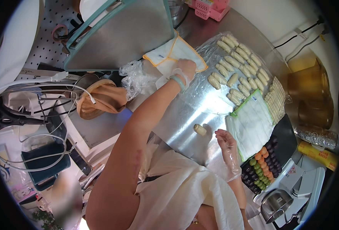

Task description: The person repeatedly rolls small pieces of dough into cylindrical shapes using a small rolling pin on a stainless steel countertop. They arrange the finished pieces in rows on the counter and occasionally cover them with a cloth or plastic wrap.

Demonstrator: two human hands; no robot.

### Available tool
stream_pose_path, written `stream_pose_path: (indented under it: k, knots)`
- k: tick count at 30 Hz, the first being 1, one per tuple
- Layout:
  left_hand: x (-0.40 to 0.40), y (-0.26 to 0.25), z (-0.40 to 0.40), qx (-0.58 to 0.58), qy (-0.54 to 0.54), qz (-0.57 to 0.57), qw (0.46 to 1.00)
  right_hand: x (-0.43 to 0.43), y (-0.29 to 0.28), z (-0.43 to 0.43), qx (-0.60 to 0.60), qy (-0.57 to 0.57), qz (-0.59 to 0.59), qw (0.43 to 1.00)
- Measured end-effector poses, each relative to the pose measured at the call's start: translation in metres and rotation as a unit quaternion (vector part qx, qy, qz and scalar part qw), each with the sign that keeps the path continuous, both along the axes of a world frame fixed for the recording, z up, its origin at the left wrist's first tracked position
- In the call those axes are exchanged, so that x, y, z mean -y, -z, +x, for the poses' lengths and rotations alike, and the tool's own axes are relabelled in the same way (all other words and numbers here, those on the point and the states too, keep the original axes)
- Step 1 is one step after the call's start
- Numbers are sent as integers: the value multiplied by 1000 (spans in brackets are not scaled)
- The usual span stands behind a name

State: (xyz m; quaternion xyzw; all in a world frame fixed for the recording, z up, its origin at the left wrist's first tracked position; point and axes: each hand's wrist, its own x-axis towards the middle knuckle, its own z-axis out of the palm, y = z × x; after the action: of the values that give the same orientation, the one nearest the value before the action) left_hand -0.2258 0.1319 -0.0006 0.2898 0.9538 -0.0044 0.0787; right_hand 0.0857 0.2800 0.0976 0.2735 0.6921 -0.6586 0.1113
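Observation:
My left hand (185,69), in a clear plastic glove with a pale green bangle at the wrist, is at a white cloth with orange edging (160,53). Its fingertips are hidden, so whether they grip the cloth is unclear. My right hand (227,145), also in a clear glove, hovers palm inward with slightly curled fingers and nothing in it. Just left of it, one short rolled dough piece (200,130) lies alone on the metal work surface (178,123). Farther back, several pale dough rolls (232,61) sit in rows on clear plastic film (205,51).
A green-edged white cloth (252,126) lies right of my right hand, by a black tray (287,132) of coloured balls. A teal-framed board (123,34) leans at back left. Crumpled plastic (136,77), a strainer with brown cloth (106,99) and a stand mixer (296,189) flank the surface.

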Motion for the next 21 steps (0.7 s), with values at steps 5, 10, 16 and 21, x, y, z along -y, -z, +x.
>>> stream_pose_path:
  k: [5,10,16,21]
  knots:
    - [13,-13,-23,31,-121,164,978,-2,0,-4,-22,11,2,1000]
    - [112,-19,-54,25,-298,311,902,-12,-5,-10,-5,-13,6,1000]
    - [93,-51,5,-54,-257,333,906,-37,6,-23,-49,40,73,995]
    - [64,-54,53,70,-175,433,882,-85,11,-52,-129,56,262,955]
